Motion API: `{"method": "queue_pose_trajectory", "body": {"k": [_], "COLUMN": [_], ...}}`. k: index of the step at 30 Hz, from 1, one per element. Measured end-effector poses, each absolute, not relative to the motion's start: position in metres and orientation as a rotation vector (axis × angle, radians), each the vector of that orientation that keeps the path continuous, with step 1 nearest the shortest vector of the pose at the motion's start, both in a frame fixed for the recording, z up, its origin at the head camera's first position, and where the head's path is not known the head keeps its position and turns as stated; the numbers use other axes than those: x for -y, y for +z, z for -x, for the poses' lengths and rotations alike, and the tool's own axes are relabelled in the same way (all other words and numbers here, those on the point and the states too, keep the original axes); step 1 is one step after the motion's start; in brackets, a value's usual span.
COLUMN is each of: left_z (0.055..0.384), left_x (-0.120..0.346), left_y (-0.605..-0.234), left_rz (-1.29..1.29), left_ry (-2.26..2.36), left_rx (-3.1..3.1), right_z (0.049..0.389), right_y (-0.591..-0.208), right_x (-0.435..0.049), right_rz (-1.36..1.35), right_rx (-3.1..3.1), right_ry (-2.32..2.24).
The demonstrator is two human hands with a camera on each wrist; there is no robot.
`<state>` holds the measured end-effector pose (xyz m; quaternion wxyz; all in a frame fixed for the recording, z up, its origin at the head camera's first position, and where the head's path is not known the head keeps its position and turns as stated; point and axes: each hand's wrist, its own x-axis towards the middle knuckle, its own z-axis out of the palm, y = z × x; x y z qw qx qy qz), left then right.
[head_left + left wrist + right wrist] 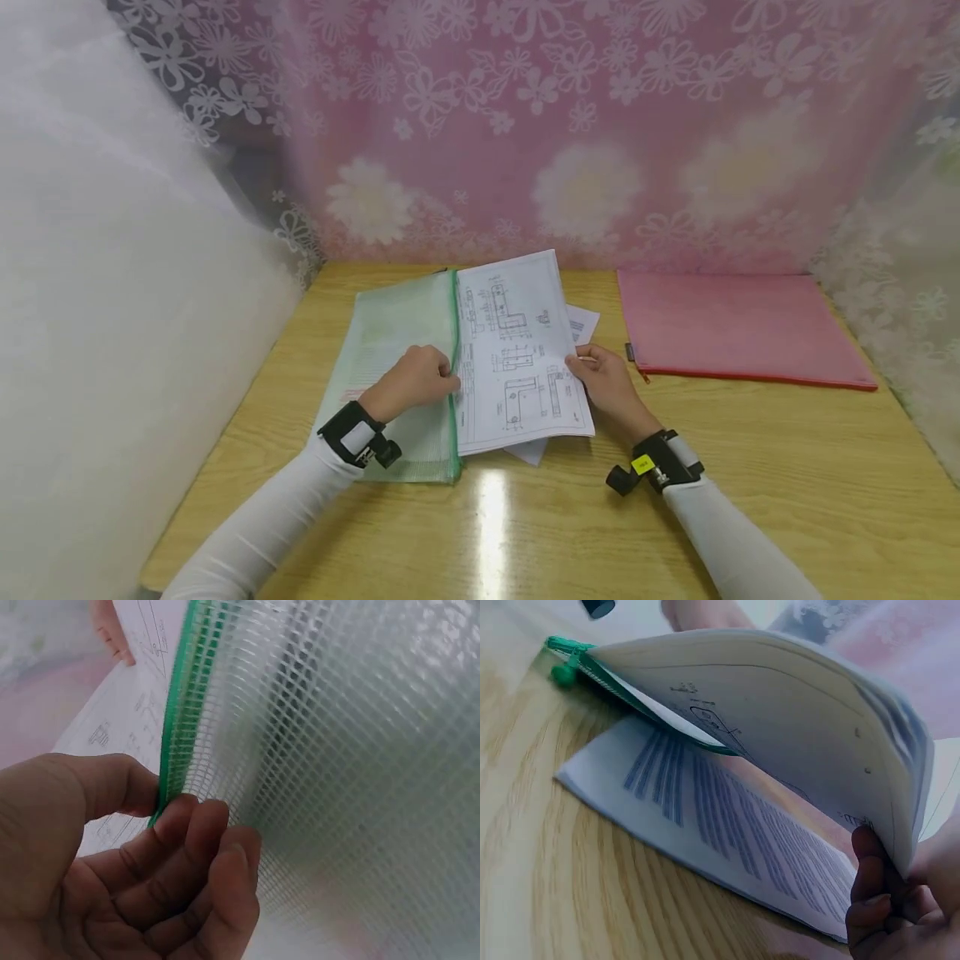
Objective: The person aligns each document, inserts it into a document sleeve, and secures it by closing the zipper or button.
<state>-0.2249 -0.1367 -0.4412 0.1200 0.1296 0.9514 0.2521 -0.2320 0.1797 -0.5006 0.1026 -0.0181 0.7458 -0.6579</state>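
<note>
A pale green mesh zip pouch (405, 333) lies on the table's left half, its green-zipped edge facing right. My left hand (412, 385) pinches that edge between thumb and fingers, as the left wrist view shows close up. A stack of papers with technical drawings (517, 358) stands out from the pouch's mouth, its left edge at the zipper. At the stack's right edge my right hand (609, 387) grips the sheets, holding them raised and bowed. Underneath lies another set of printed sheets (705, 810), dense with text, flat on the wood and partly covered by the drawings.
A pink zip pouch (742, 329) with a red zipper lies flat at the back right of the wooden table (570, 525). A floral pink curtain (585, 133) hangs behind the table, and white sheeting (135, 275) closes off the left side.
</note>
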Motion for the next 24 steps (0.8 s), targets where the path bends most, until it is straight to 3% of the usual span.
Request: {"method": "queue_pose_trajectory", "body": {"k": [11,24], "left_z": [0.225,0.220], "left_x": [0.142,0.134], "left_y": [-0.429,-0.428], "left_rz": [-0.595,-0.589], "left_ry": [0.772,0.783], "left_rx": [-2.786,-2.784], "right_z": [0.229,0.224], "right_y": [-0.495,-0.490], "right_x": [-0.164,-0.143], "right_rz": [0.004,0.026], "right_rx": [-2.201,-2.201], "right_ry": [-1.886,-1.885]}}
